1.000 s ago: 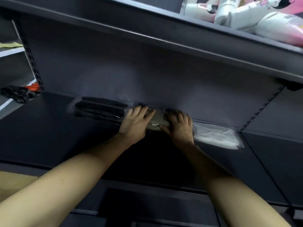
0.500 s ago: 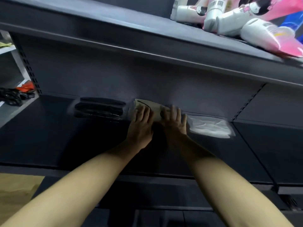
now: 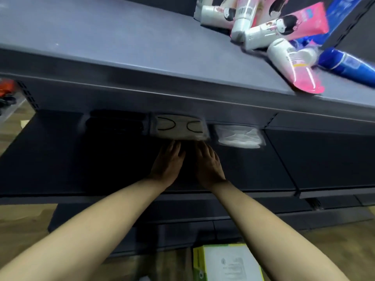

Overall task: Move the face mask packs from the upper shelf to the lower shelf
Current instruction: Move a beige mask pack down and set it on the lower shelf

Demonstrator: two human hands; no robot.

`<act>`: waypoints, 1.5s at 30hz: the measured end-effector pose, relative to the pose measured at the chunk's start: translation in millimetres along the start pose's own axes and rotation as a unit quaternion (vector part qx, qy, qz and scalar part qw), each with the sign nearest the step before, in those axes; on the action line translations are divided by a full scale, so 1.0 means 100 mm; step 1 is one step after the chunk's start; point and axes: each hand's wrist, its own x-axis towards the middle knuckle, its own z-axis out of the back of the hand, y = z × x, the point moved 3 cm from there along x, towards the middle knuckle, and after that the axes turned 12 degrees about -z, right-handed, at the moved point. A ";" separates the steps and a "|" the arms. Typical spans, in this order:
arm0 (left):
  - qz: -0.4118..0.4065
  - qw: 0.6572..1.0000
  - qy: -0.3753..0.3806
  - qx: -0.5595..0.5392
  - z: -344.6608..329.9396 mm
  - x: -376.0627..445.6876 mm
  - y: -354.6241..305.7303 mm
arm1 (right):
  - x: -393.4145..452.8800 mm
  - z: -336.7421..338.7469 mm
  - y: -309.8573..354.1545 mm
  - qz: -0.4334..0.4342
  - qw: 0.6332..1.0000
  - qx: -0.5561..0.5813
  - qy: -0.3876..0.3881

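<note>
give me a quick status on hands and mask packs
Left hand and right hand open, empty, just short of the grey mask pack. Black pack, white pack alongside on lower shelf. Nothing in the way.

Three clear-wrapped face mask packs are lined up at the back of the dark lower shelf: the black pack leftmost, the grey pack in the middle, the white pack rightmost. Plastic tubes are piled on the grey upper shelf above, to the right.
</note>
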 end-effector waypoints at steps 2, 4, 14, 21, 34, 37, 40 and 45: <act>0.000 0.999 0.002 -0.034 0.07 0.04 -0.08 | -0.11 0.11 -0.09 -0.020 1.000 0.014 0.002; -0.006 0.998 0.018 -0.066 0.15 0.11 -0.21 | -0.24 0.22 -0.21 -0.057 0.998 0.028 -0.005; -0.101 0.991 0.068 -0.057 0.52 0.33 -1.62 | -1.32 0.64 -1.44 -0.164 0.984 -0.048 -0.047; -0.170 0.981 0.089 -0.017 0.71 0.39 -3.26 | -2.60 0.96 -2.69 -0.216 0.971 -0.093 -0.031; -0.382 0.922 0.056 -0.007 1.06 0.49 -6.26 | -4.69 1.38 -4.56 -0.394 0.915 -0.077 -0.047; -0.410 0.910 0.056 -0.009 1.06 0.63 -6.77 | -4.93 1.47 -4.91 -0.423 0.902 -0.073 -0.049; -0.433 0.900 0.055 -0.013 1.02 0.81 -7.27 | -5.12 1.53 -5.34 -0.450 0.889 -0.075 -0.045; -0.450 0.891 0.053 -0.028 0.87 1.31 -8.05 | -5.19 1.64 -6.19 -0.482 0.872 -0.083 -0.041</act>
